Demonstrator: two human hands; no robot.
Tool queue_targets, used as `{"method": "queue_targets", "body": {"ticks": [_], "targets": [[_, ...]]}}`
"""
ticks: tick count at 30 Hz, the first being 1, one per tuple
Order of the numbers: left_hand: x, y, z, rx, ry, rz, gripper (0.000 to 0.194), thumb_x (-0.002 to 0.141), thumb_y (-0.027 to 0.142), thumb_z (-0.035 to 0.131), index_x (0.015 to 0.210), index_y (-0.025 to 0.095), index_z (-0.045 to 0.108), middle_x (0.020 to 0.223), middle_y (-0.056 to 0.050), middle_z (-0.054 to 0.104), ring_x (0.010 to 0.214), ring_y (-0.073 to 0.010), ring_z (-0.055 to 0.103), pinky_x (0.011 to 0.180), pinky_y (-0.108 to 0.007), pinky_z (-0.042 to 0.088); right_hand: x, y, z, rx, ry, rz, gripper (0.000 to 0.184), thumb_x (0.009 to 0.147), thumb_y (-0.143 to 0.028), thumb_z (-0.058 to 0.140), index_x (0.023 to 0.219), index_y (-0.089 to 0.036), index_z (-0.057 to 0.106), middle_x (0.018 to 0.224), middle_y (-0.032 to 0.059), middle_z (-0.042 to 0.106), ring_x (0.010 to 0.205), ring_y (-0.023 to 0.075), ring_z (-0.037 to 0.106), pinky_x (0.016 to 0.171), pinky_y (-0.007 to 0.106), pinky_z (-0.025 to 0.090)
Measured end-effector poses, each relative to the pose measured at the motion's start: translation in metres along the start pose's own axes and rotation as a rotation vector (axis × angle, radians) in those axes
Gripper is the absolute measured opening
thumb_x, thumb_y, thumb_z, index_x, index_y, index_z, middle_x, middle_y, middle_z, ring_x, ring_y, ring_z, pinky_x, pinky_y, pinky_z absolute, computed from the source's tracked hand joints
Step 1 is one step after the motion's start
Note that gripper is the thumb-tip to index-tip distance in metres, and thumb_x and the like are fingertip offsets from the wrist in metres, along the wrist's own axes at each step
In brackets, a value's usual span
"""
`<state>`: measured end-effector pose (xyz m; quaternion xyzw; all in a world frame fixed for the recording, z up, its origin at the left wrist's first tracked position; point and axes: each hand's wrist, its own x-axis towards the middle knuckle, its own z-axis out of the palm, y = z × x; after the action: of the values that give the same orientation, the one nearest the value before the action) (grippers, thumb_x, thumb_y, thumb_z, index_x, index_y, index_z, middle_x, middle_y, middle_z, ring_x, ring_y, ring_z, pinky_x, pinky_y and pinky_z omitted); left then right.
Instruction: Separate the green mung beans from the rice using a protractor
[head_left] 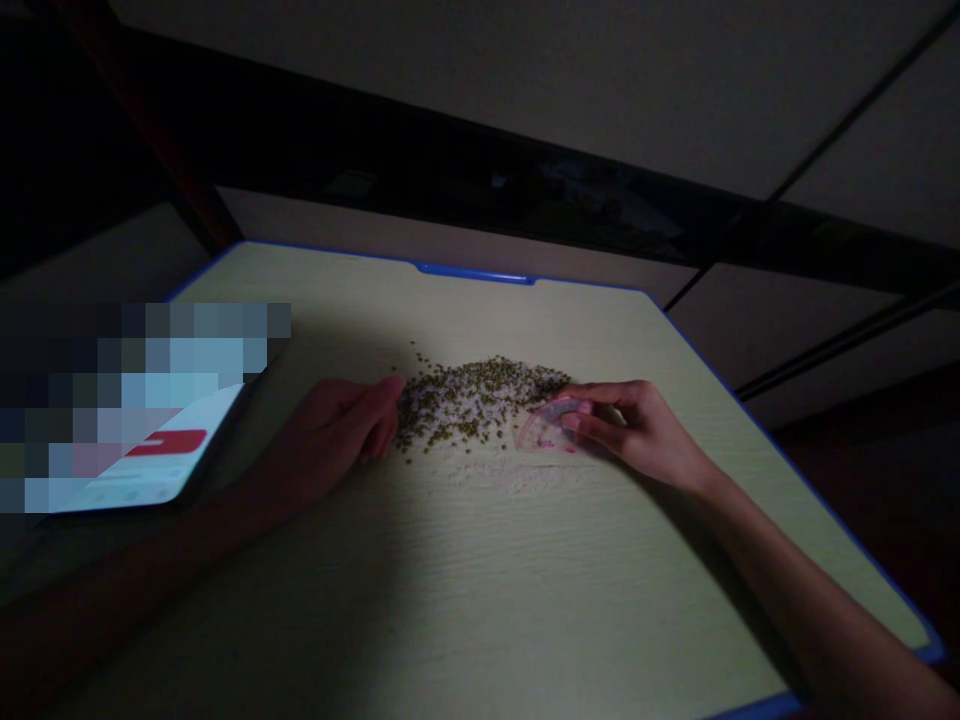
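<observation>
A low pile of small green beans (495,375), mixed with white grains (450,405) that look like rice, is spread across the middle of the table. My right hand (634,430) pinches a clear plastic protractor (540,428) with reddish markings at the pile's right front edge. Its far side is hidden by my fingers. At the left edge of the pile my left hand (349,425) is closed, thumb on top and fingers curled under. Whether anything is inside those fingers is hidden. A thin strip of pale grains (514,477) lies just in front of the pile.
The light wooden table (480,600) has a blue rim and a blue handle (476,273) at its far edge. A lit tablet-like screen (172,470), partly blurred out, stands at the left beside my left forearm. Pale cabinet panels (810,320) rise behind the table.
</observation>
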<state>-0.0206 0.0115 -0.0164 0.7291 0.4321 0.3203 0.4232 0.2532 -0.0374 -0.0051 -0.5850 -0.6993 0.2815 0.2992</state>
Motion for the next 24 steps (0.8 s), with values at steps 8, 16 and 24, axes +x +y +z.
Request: {"method": "queue_targets", "body": {"ticks": [8,16,24], "targets": [[0.0,0.003,0.001,0.013,0.008,-0.032,0.052,0.084,0.041,0.033,0.037,0.02,0.038,0.038,0.003,0.043,0.04,-0.0097,0.043,0.049,-0.024,0.035,0.003,-0.004,0.007,-0.02,0.096,0.032,0.03,0.075,-0.029,0.057,0.093,-0.01,0.07,0.063,0.005,0.063,0.052,0.0118,0.047,0.048,0.025,0.038],[0.001,-0.001,0.001,0.006,0.0,-0.022,0.052,0.084,0.042,0.033,0.037,0.02,0.039,0.038,0.003,0.043,0.04,-0.0089,0.043,0.049,-0.023,0.035,0.005,-0.006,0.012,0.026,0.242,0.087,0.028,0.07,-0.026,0.058,0.086,-0.007,0.071,0.064,0.0064,0.066,0.052,0.012,0.052,0.046,0.024,0.039],[0.001,0.001,0.002,-0.008,0.007,-0.006,0.052,0.083,0.042,0.034,0.036,0.02,0.038,0.038,0.004,0.042,0.039,-0.0084,0.042,0.047,-0.022,0.035,0.007,-0.004,0.015,0.017,0.245,0.088,0.03,0.071,-0.025,0.058,0.09,-0.006,0.07,0.055,0.0028,0.061,0.043,0.0081,0.044,0.039,0.022,0.031]]}}
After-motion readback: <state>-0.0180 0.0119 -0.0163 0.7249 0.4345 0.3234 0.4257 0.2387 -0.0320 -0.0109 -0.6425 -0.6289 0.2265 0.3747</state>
